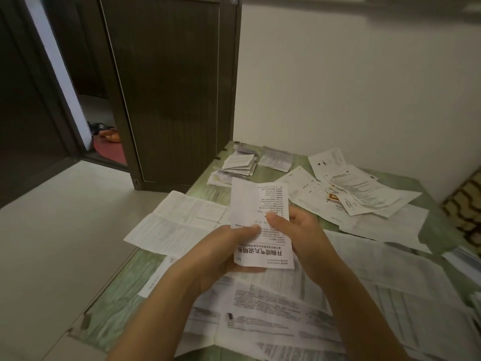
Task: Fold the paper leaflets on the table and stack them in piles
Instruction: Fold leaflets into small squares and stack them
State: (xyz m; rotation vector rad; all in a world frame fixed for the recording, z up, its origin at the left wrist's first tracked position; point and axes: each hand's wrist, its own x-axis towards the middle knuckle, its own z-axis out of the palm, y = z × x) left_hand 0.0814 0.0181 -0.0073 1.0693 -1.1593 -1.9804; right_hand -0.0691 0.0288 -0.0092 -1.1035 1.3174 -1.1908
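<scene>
A narrow white leaflet (260,204) with printed text is held upright above the green table (117,295). My left hand (221,254) grips its lower left edge, thumb on the front. My right hand (294,227) pinches its right edge at mid height. Small stacks of folded leaflets (239,162) lie at the far left corner of the table. Unfolded leaflets (351,194) are scattered at the far right, and a wide unfolded sheet (179,220) lies on the left. More open sheets (273,308) cover the near part under my arms.
The table's left edge runs beside a pale floor (52,243). A dark open door (169,87) stands behind the table's far left corner. A white wall (364,87) backs the table. A patterned object (466,204) sits at the far right.
</scene>
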